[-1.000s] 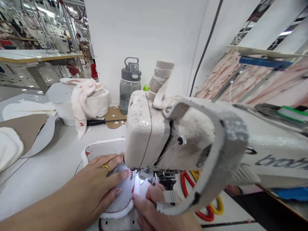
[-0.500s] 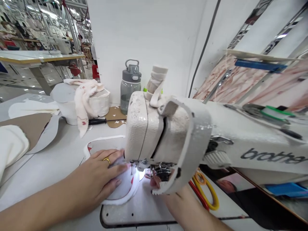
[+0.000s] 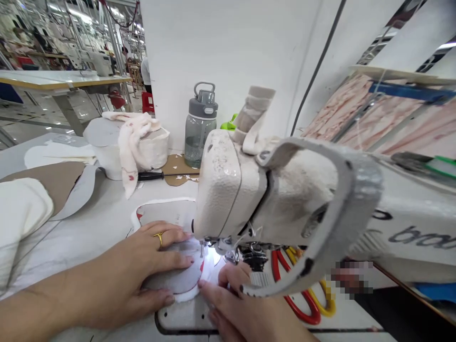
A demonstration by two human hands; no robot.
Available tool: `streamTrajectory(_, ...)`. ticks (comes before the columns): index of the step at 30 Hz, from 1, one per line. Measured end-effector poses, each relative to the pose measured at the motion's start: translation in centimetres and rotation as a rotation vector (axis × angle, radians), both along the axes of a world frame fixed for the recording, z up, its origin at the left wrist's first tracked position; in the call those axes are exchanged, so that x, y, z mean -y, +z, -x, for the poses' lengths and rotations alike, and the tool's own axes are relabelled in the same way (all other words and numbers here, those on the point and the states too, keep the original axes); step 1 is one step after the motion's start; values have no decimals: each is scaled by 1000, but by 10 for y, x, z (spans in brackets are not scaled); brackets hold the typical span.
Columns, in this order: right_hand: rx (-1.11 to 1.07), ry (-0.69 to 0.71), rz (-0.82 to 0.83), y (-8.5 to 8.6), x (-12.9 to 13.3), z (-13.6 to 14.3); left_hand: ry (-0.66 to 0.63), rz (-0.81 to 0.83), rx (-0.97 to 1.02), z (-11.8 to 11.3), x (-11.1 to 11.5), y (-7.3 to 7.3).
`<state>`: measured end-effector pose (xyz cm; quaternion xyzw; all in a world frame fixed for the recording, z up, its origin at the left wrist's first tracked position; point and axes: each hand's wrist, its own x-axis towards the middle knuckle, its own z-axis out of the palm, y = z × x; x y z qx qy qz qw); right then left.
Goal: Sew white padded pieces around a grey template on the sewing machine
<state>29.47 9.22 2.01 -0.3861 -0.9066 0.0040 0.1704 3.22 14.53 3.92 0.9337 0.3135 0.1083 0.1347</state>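
A grey fabric piece (image 3: 174,278) with a white fluffy rim and small red patches lies under the head of a white sewing machine (image 3: 223,190). My left hand (image 3: 147,266) rests on it with fingers spread, a gold ring on one finger. At the piece's near right rim is my right hand (image 3: 238,294), fingers bent and a fingertip pressing the white edge; the guard handle partly covers this hand. A lit needle area (image 3: 203,249) sits between both hands.
Red-handled scissors (image 3: 309,308) and a yellow-handled tool (image 3: 327,297) lie right of the machine. Behind are a grey water bottle (image 3: 200,126), a fabric-covered container (image 3: 156,149) and a black-handled screwdriver (image 3: 151,175). Cut pieces (image 3: 26,204) are stacked at left.
My right hand has come from behind the guard toward the near left, onto the piece's edge. My left hand stays on the piece, its thumb spread lower. The camera view has shifted.
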Motion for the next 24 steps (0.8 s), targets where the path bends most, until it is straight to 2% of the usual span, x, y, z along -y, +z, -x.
streamTrajectory(3,77,3,-56,-4,2,1,-1,-42,-24,0,-1,4)
streamTrajectory(7,71,-7,-75,-1,3,2,5,-95,6,-4,0,5)
streamTrajectory(11,64,-15,-37,-1,2,5,48,-96,23,-4,0,0)
streamTrajectory(19,-92,-133,-86,-19,4,4,84,-65,63,-5,-9,-17)
streamTrajectory(24,-126,-177,-121,-12,0,1,170,-70,53,-7,-3,-16)
